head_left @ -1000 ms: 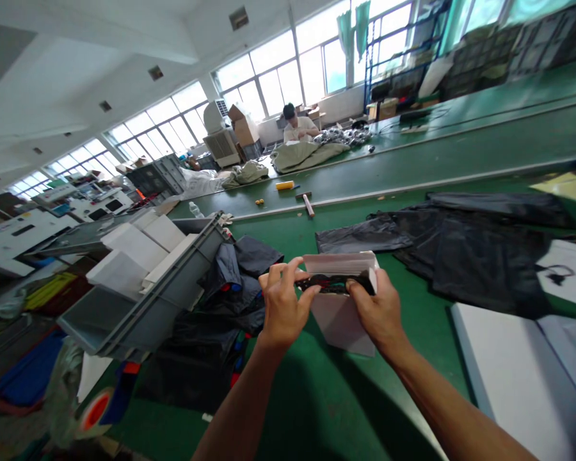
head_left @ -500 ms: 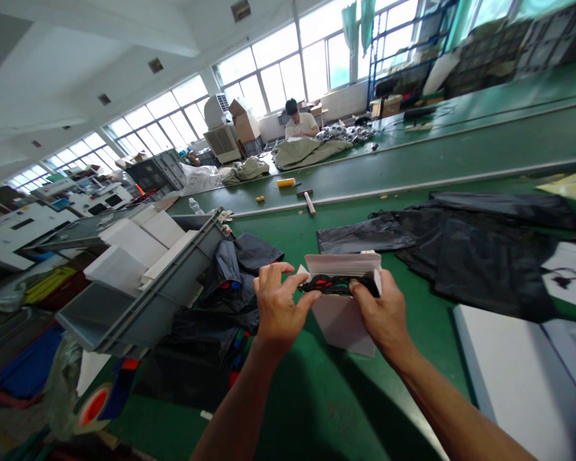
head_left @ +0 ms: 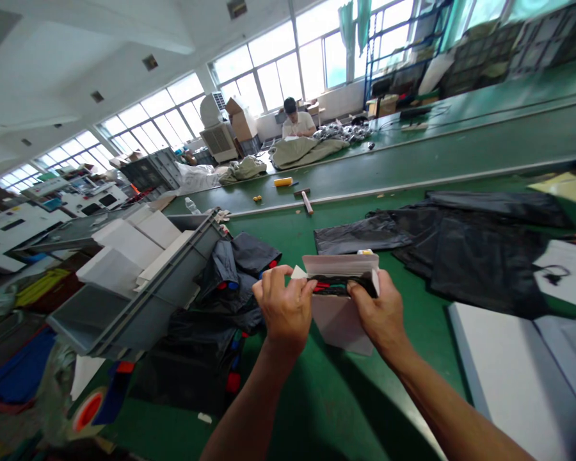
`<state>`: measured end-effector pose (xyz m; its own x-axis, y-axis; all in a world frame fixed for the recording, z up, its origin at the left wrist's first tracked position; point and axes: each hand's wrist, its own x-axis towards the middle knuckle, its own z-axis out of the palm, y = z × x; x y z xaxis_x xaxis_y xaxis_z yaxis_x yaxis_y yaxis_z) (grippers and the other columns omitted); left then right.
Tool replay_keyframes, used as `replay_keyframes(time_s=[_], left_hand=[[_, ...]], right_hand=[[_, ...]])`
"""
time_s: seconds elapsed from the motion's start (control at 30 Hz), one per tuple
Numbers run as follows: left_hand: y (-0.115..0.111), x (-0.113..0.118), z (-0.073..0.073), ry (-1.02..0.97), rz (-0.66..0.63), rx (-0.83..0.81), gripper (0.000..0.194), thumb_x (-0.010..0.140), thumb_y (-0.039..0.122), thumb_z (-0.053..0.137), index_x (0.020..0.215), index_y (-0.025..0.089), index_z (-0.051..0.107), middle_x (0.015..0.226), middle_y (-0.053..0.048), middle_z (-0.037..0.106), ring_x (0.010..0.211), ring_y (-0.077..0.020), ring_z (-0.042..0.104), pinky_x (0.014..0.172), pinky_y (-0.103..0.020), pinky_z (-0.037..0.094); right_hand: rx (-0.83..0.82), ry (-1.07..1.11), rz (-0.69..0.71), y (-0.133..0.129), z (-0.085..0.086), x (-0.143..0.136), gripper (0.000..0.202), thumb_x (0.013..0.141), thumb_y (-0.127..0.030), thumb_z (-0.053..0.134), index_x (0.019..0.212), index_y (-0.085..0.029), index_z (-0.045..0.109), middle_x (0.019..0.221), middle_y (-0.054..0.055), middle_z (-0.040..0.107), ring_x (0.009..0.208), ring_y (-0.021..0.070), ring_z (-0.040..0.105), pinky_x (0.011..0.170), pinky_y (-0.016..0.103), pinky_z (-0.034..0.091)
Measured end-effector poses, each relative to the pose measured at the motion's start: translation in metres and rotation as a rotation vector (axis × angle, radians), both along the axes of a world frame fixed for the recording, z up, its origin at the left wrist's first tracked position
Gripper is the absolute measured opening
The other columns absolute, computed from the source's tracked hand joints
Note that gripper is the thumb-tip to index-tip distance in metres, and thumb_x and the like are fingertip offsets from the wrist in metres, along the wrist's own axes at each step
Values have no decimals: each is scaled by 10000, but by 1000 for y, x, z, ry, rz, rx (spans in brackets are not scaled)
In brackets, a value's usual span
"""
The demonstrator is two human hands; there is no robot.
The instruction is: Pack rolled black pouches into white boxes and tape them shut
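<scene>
A small white cardboard box (head_left: pixel 343 328) is held upright over the green table, its top lid raised. Packed in its mouth is a dark bundle (head_left: pixel 333 285) with red and green parts, perhaps cords; its exact kind is unclear. My right hand (head_left: pixel 381 314) grips the box's right end, with the thumb pressing on the bundle. At the left end, my left hand (head_left: pixel 287 310) has thumb and forefinger pinched together by a small white side flap (head_left: pixel 298 273). Whether that pinch also catches the bundle is hidden.
Left of my hands, a grey crate (head_left: pixel 139 314) holds several white boxes, with dark pouches (head_left: pixel 235 269) beside it. Black bags (head_left: pixel 484 256) and a large white box (head_left: pixel 504 365) lie to the right. A hammer (head_left: pixel 306 201) rests beyond; a person (head_left: pixel 297 121) sits across.
My left thumb and forefinger have closed together at the box's left end, where they were apart before. My right hand keeps its grip. The view has shifted slightly.
</scene>
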<state>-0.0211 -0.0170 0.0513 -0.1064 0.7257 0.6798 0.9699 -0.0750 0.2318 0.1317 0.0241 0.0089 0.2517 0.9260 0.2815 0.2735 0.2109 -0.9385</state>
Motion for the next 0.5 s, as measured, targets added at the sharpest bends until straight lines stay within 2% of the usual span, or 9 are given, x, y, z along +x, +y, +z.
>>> replay_keyframes(time_s=[0.1, 0.17, 0.37, 0.5], left_hand=[[-7, -10, 15, 37, -80, -209, 76, 834, 240, 663, 865, 244, 733, 1058, -61, 628, 987, -235, 535, 768, -371, 340], [-8, -14, 21, 18, -95, -269, 87, 832, 221, 657, 865, 240, 735, 1071, -60, 624, 993, -236, 540, 756, -366, 354], [-1, -7, 15, -116, -42, -202, 61, 799, 200, 687, 752, 199, 725, 953, -62, 611, 943, -219, 537, 790, -367, 419], [-2, -4, 16, -73, -34, -211, 117, 800, 200, 676, 687, 194, 702, 943, -68, 598, 933, -222, 529, 767, -364, 431]], right_hand=[[11, 1, 4, -2, 0, -1, 248, 711, -428, 581, 830, -213, 552, 693, 20, 637, 621, 199, 558, 567, 292, 449], [4, 2, -1, -1, 0, -1, 255, 703, -432, 586, 830, -212, 555, 687, 19, 635, 618, 200, 557, 562, 292, 446], [16, -4, -5, 5, -2, 0, 257, 698, -448, 583, 804, -216, 554, 689, 20, 639, 627, 205, 564, 561, 295, 440], [20, -3, -15, 5, -1, 0, 264, 687, -446, 586, 803, -212, 552, 662, 17, 629, 600, 200, 547, 553, 297, 434]])
